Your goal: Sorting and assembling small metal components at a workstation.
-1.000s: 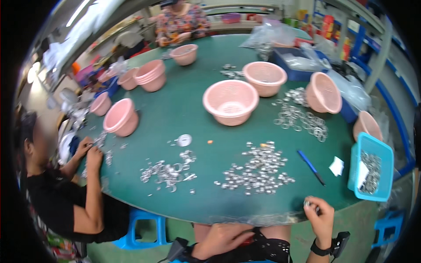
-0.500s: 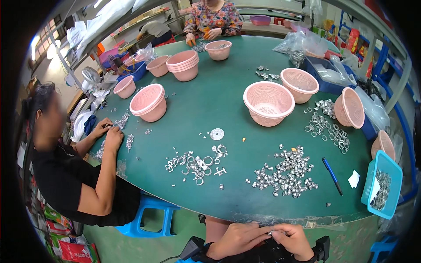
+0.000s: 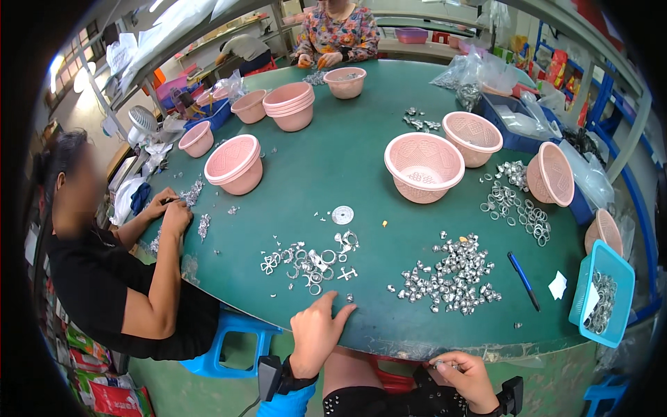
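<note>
One view only: a wide fisheye camera on the person's head looks down and forward across the round green surface (image 3: 361, 174). The near rim of it and the person's own left hand (image 3: 316, 333) sit close at the lower edge; the far side curves away toward the frame's dark border.

The left hand (image 3: 316, 332) has moved up onto the green table (image 3: 333, 167).

Light: bright, even, cast from overhead | shadows: soft | edges: strongly bent, blackened by fisheye | focus: kept sharp centrally
</note>
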Demonstrator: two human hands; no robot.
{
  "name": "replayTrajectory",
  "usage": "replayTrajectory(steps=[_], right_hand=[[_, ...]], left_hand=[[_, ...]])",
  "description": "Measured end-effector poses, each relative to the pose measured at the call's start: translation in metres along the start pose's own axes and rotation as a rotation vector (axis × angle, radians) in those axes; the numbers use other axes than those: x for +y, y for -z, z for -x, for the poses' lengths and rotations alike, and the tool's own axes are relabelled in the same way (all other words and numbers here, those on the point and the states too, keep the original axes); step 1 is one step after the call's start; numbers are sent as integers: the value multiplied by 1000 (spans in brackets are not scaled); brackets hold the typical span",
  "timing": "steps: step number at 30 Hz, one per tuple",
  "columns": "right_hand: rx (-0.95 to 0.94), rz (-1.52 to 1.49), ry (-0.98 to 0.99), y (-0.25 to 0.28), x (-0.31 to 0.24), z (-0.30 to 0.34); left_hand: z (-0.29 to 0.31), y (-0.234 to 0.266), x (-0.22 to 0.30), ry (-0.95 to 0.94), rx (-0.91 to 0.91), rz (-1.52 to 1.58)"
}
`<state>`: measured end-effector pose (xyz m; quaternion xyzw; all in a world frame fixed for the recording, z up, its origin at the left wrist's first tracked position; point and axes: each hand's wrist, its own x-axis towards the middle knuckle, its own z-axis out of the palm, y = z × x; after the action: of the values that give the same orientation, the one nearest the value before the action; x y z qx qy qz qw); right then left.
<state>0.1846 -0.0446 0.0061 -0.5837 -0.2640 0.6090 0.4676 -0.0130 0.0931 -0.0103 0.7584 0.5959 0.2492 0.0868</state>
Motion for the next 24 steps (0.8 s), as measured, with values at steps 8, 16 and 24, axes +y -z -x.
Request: replayTrajectory(steps=[8, 16, 24], right_hand=[[-17, 64, 95, 12, 7, -1], [8, 21, 39, 12, 6, -1], [-81, -81, 117, 11, 8, 1]], left_hand=[[3, -5, 4, 32, -169, 504], [17, 32, 23, 440, -702, 1799], [21, 36, 34, 426, -693, 1729]])
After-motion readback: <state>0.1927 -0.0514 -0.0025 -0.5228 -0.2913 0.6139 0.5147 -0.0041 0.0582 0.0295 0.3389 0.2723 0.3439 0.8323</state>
